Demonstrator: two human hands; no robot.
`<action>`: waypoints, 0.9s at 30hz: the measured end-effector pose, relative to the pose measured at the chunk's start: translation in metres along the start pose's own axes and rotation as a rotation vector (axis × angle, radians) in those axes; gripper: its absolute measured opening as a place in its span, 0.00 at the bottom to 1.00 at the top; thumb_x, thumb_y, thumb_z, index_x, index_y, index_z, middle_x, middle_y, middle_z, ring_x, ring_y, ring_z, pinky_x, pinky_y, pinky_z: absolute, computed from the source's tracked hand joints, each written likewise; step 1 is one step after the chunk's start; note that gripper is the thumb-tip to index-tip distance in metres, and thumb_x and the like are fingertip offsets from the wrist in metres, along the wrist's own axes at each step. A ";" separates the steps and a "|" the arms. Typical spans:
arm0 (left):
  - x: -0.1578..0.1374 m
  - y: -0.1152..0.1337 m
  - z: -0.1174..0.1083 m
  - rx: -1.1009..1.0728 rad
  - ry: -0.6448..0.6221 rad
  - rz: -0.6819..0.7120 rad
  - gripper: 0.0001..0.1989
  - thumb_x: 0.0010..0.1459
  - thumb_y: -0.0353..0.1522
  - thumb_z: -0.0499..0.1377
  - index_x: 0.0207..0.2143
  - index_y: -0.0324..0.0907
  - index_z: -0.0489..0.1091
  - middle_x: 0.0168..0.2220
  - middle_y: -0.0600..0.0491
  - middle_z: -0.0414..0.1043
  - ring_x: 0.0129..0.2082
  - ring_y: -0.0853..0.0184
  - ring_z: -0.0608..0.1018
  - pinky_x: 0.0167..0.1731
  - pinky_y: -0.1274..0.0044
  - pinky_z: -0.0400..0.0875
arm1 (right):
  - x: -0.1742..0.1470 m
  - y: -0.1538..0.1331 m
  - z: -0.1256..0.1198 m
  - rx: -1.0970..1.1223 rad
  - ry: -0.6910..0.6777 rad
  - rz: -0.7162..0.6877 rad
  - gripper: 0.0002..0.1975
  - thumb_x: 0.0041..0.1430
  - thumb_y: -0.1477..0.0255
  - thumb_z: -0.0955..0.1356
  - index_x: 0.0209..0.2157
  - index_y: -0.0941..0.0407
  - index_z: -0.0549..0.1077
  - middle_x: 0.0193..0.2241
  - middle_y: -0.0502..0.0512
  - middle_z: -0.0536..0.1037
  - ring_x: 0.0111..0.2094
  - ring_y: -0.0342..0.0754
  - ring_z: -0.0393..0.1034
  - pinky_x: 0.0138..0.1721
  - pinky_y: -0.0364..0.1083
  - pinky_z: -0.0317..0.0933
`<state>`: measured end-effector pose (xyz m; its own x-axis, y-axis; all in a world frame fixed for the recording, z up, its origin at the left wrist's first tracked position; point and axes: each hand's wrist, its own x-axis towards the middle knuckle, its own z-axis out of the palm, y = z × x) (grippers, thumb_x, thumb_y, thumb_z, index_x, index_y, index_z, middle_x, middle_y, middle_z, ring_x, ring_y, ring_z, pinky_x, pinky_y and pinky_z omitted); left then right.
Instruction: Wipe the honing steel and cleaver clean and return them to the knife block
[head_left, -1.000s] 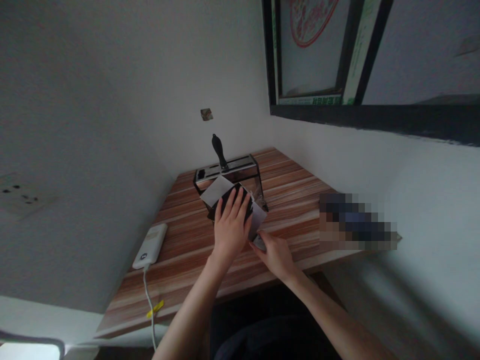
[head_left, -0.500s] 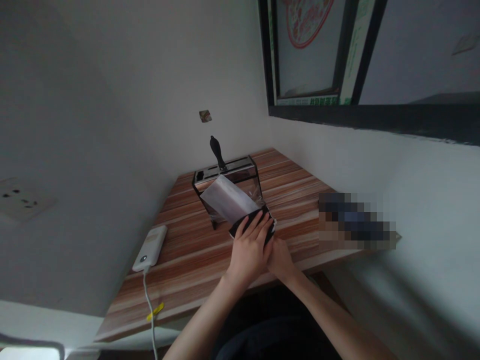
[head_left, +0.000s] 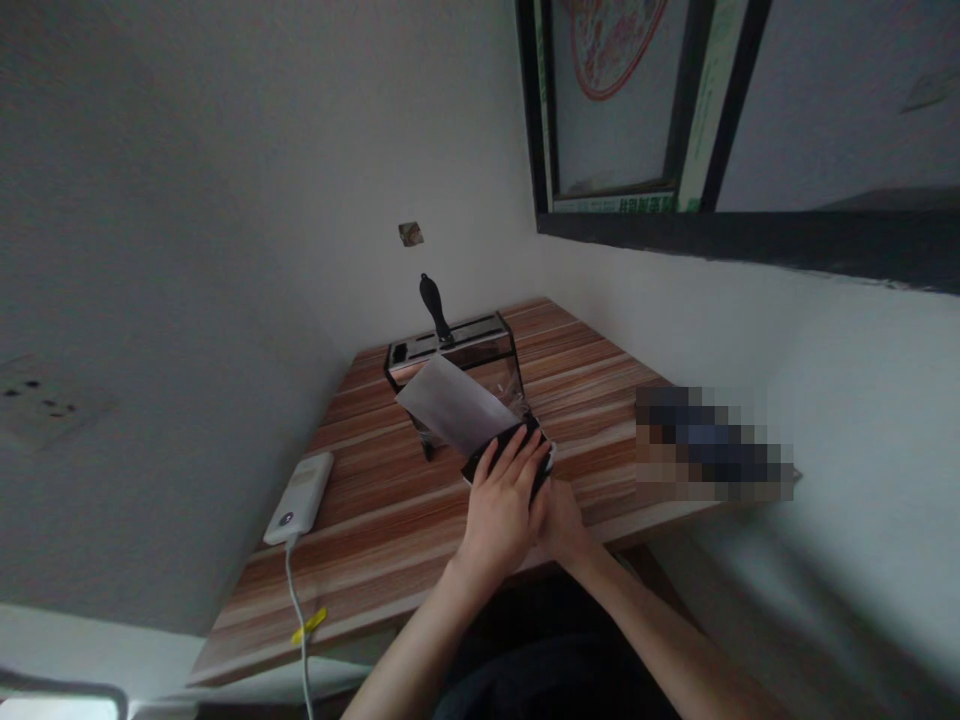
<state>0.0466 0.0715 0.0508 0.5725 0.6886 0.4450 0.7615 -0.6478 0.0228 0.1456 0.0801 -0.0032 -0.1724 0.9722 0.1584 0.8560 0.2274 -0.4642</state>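
Note:
A cleaver with a broad, dull silver blade (head_left: 456, 400) points up and to the left, tilted above the table. My left hand (head_left: 501, 500) lies over a black cloth (head_left: 480, 464) with a pale edge, its fingers pressing the cloth around the lower blade. Just behind it, my right hand (head_left: 562, 520) is closed at the handle end of the cleaver. The handle itself is hidden by my hands. Past the blade stands a knife holder (head_left: 480, 330) with a metal slotted top and clear sides. One black knife handle (head_left: 432, 298) sticks up from it.
The wood-grained table (head_left: 390, 510) runs back to the wall corner. A white power bank (head_left: 301, 495) lies at left with a white cable (head_left: 296, 590) over the front edge, beside a yellow strip (head_left: 309, 625). A blurred dark item (head_left: 705, 440) rests at right, below a framed window.
Both hands have shifted slightly right and down with the black cloth. The blade tip has dropped a little to the left. The knife holder stays in place.

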 end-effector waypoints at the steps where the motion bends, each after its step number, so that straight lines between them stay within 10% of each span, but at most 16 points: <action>1: 0.001 0.000 0.000 0.007 0.000 -0.006 0.21 0.65 0.33 0.47 0.59 0.44 0.59 0.62 0.54 0.59 0.64 0.65 0.57 0.62 0.64 0.50 | 0.000 0.000 0.001 0.000 0.010 -0.014 0.13 0.57 0.78 0.62 0.38 0.63 0.76 0.35 0.66 0.81 0.37 0.55 0.76 0.36 0.45 0.66; 27: 0.039 -0.076 -0.049 0.240 0.321 -0.264 0.23 0.65 0.34 0.45 0.62 0.43 0.55 0.65 0.49 0.51 0.65 0.60 0.52 0.62 0.60 0.42 | -0.005 -0.005 -0.004 0.036 0.178 -0.076 0.10 0.61 0.67 0.64 0.42 0.55 0.71 0.35 0.55 0.81 0.35 0.50 0.77 0.33 0.42 0.61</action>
<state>-0.0041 0.1316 0.1101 0.2558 0.6595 0.7068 0.9386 -0.3444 -0.0183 0.1441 0.0737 0.0013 -0.1445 0.9276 0.3445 0.8254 0.3050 -0.4750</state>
